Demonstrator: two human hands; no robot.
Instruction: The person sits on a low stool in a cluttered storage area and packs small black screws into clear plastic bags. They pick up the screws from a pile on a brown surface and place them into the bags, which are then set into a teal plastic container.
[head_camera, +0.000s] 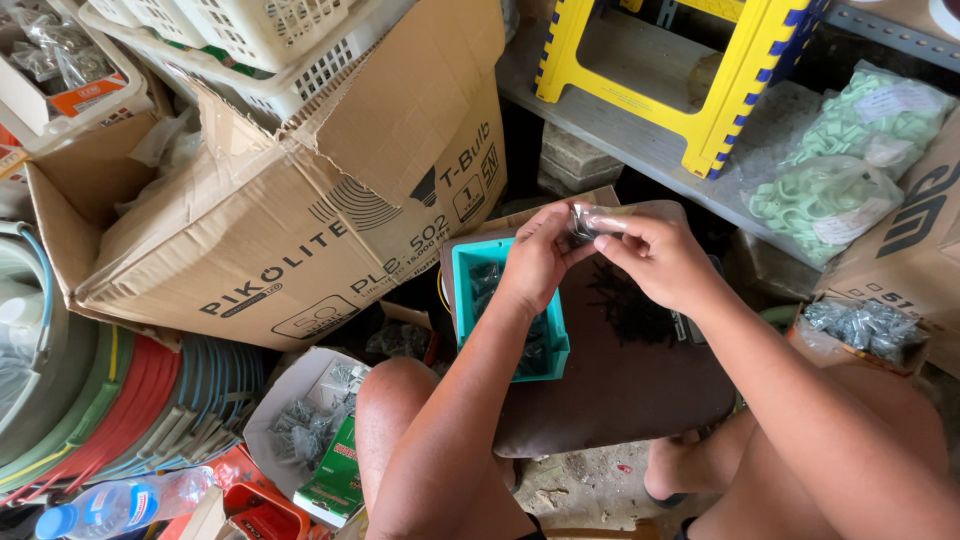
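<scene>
Item: small clear plastic bag (592, 218), glossy w/ glare, crumpled; held above brown cushion (610, 390).
Left hand (537, 258): fingers closed, pinching bag's left end.
Right hand (660, 255): fingers closed, pinching bag's right side from above.
Location: bag sits between both hands, just right of teal tray (470, 262) (tray holds dark small hardware).
Hidden: bag contents unreadable (glare, fingers cover most); right end behind right-hand fingers; tray partly behind left forearm.
Orientation: long axis approx. left-right across view, slight tilt; which end is the opening, cannot tell.
Nearby: dark pile (630, 305) on cushion under right hand.
</scene>
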